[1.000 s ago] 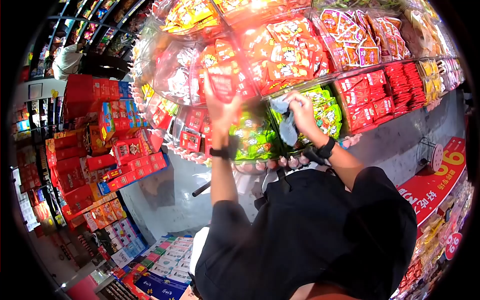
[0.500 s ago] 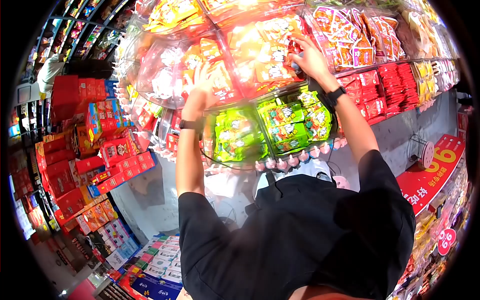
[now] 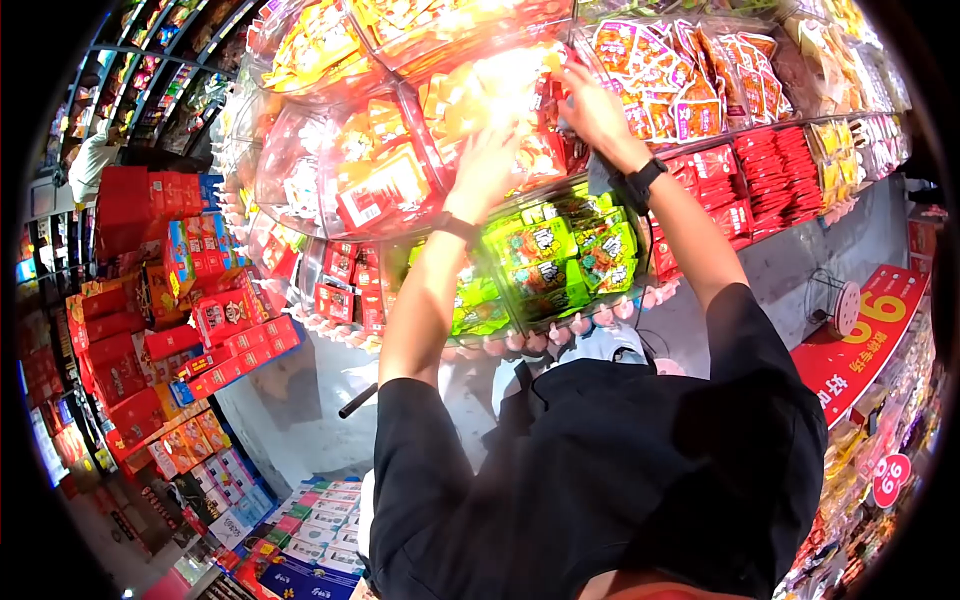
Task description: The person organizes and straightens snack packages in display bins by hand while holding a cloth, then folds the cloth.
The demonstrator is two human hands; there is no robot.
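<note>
My left hand (image 3: 486, 168) lies over the orange snack packets (image 3: 540, 150) in a clear bin, fingers stretched forward and partly washed out by glare. At the right end of the same bin is my right hand (image 3: 597, 112), its fingers apart and bent against the packets' edge. I see nothing gripped in either hand. A dark band sits on each wrist. Just below my forearms are green snack packets (image 3: 545, 262) in a lower bin. Left of my left hand lies a red-and-orange packet with a barcode (image 3: 368, 205).
White-and-orange packets (image 3: 690, 100) and red packets (image 3: 775, 165) fill bins to the right. Stacked red boxes (image 3: 235, 310) stand at left. A red sign (image 3: 860, 335) is at lower right. Pink ornaments (image 3: 535, 342) line the stand's rim.
My left hand has moved right, from the bin's left side to the middle of the orange packets, nearer my right hand. The view has shifted slightly, and a dark rod now shows below my left forearm.
</note>
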